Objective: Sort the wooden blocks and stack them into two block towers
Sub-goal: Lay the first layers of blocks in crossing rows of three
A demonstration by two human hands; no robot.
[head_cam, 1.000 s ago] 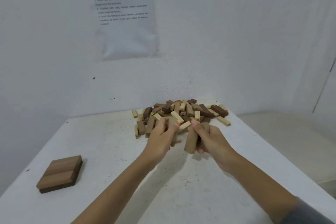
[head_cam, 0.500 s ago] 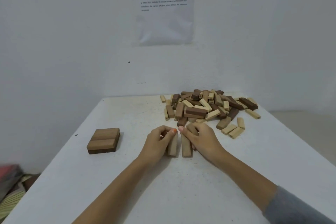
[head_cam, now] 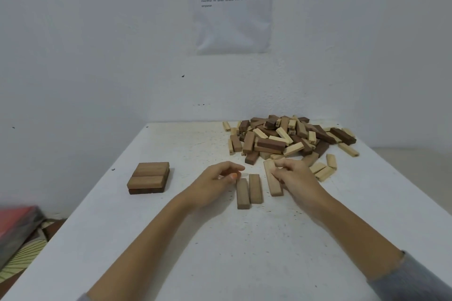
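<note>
Your right hand [head_cam: 294,177] pinches a brown block [head_cam: 273,182] along its right edge, long axis running near to far, just right of two matching blocks [head_cam: 255,188] laid side by side. Your left hand [head_cam: 212,184], fingers loosely curled and holding nothing, sits at the pair's far-left end; the block pile [head_cam: 288,137] lies beyond.

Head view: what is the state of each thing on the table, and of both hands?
left hand: fingers loosely curled beside the block pair, contact unclear.
right hand: grips the third block.
block pair: lying flat, side by side, parallel.
third block: lying angled away from the block pair.
started stack: two layers, untouched.
block pile: loose, dark and light mixed, unsorted.
</note>
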